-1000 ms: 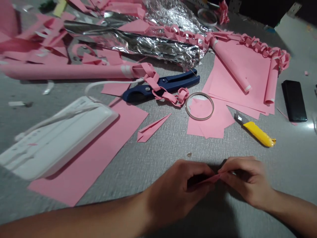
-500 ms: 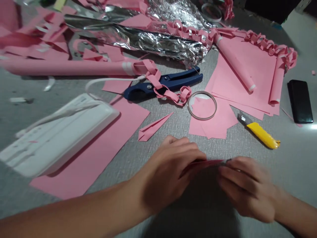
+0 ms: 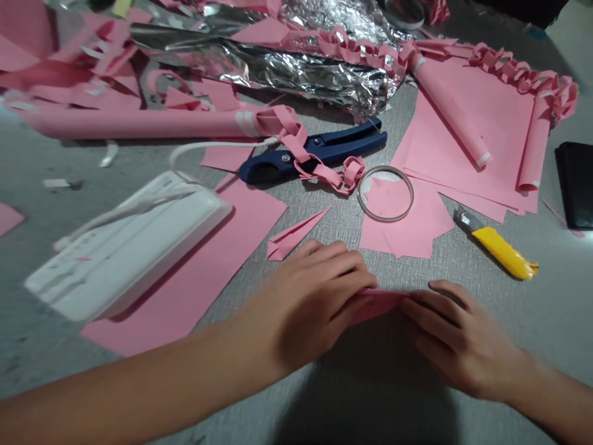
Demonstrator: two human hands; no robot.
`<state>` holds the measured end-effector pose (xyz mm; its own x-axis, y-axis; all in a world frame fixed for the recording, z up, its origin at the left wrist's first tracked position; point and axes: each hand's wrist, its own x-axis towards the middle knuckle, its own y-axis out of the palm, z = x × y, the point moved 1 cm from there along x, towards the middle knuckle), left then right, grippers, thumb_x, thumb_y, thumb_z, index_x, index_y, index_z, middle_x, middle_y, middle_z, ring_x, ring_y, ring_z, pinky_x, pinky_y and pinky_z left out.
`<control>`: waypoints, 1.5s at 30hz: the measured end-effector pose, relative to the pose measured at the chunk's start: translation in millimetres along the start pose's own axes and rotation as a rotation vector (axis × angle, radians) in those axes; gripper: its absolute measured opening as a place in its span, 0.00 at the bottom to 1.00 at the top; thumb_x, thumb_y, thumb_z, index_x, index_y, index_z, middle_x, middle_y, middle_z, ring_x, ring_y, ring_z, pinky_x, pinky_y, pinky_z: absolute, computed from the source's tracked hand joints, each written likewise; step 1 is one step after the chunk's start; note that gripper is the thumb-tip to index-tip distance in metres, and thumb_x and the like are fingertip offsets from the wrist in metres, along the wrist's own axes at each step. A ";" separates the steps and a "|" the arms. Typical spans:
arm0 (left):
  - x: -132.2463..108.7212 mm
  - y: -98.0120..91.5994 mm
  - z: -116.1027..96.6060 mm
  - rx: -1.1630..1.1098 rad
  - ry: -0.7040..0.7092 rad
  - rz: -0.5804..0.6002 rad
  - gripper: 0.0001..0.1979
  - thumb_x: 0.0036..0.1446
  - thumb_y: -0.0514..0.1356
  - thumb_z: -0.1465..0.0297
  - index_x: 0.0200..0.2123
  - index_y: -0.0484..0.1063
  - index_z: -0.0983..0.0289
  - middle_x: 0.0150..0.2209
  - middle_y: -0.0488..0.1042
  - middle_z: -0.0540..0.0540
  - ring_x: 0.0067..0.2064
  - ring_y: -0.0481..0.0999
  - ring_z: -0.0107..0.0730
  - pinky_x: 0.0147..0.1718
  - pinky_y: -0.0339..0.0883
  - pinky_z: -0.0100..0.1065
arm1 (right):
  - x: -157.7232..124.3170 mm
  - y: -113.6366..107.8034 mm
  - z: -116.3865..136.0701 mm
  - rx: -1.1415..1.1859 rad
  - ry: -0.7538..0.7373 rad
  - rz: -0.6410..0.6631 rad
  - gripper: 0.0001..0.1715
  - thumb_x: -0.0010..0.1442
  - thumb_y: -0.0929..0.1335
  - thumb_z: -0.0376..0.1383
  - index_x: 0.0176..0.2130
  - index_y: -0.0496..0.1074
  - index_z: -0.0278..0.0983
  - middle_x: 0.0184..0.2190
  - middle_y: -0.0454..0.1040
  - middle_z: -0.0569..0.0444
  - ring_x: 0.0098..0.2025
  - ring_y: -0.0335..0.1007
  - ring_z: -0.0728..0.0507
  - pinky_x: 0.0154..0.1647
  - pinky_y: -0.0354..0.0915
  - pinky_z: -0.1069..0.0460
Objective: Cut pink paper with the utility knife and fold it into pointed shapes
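A small folded piece of pink paper (image 3: 380,303) is stretched between my two hands near the front of the grey table. My left hand (image 3: 319,303) is closed round its left end, and part of the paper is hidden under the fingers. At the other end, my right hand (image 3: 458,337) pinches the tip, with one finger raised. Just beyond my left hand lies a folded pink paper point (image 3: 296,236). A tape roll (image 3: 385,217) rests on pink paper pieces (image 3: 417,232) farther off.
Blue-handled cutters (image 3: 338,143), a paper chain (image 3: 319,173) and crumpled foil (image 3: 278,68) lie beyond. To the right are a yellow cutter knife (image 3: 507,252) and a black phone (image 3: 577,185). A white power strip (image 3: 134,247) sits left on pink paper (image 3: 185,290).
The view has shifted, moving table items slightly right. More of the pink paper shows between my hands, and a finger of my right hand has lifted.
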<state>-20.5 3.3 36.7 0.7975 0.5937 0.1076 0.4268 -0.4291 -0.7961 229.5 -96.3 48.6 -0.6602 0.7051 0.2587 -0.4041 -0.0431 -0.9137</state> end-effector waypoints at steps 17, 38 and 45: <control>-0.3 -3.4 -1.9 0.078 0.129 -0.026 0.19 0.82 0.54 0.67 0.35 0.76 0.60 0.33 0.79 0.48 0.35 0.71 0.31 0.43 0.60 0.39 | -8.1 5.4 -1.5 0.000 0.019 0.078 0.23 0.72 0.63 0.24 0.58 0.81 0.34 0.62 0.81 0.42 0.62 0.72 0.37 0.68 0.68 0.37; -28.3 1.2 -37.5 0.440 0.444 -0.003 0.20 0.74 0.50 0.75 0.51 0.83 0.68 0.52 0.84 0.60 0.50 0.78 0.43 0.53 0.74 0.41 | -8.3 4.8 -1.0 0.041 -0.001 0.095 0.17 0.71 0.64 0.24 0.43 0.83 0.33 0.67 0.77 0.38 0.65 0.67 0.35 0.70 0.65 0.35; -33.1 11.2 -40.9 0.482 0.454 -0.121 0.18 0.71 0.54 0.72 0.51 0.83 0.72 0.48 0.85 0.65 0.48 0.81 0.49 0.51 0.76 0.44 | 1.9 -2.2 -3.4 0.076 0.031 0.088 0.21 0.76 0.61 0.26 0.60 0.77 0.28 0.62 0.80 0.41 0.59 0.71 0.36 0.64 0.67 0.39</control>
<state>-24.7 -49.0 48.5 0.9012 0.2280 0.3685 0.3703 0.0364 -0.9282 231.3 -92.5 50.1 -0.6756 0.7179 0.1679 -0.3934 -0.1584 -0.9056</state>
